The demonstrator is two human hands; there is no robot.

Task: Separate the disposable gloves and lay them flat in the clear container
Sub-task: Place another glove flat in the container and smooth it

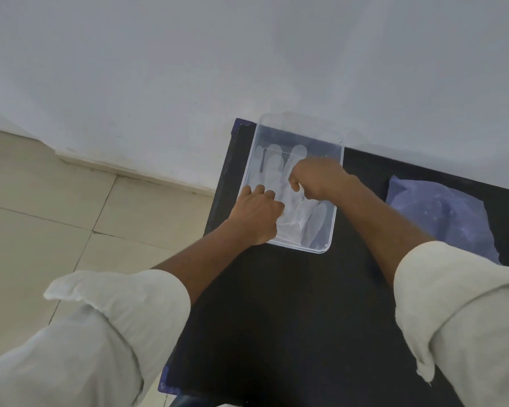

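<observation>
A clear plastic container (334,227) sits at the far left corner of a black table (291,304). Translucent disposable gloves (272,164) lie flat inside it, fingers pointing toward the wall. My left hand (257,214) rests over the container's near left side, fingers curled down onto a glove's cuff end. My right hand (315,179) is inside the container, thumb and fingers pinched on the thin glove film near the middle. A pile of more clear gloves (441,215) lies on the table to the right.
A white wall (247,54) stands directly behind the table. Beige floor tiles (56,215) lie to the left past the table's left edge. Rolled-up pale sleeves cover both forearms in the foreground.
</observation>
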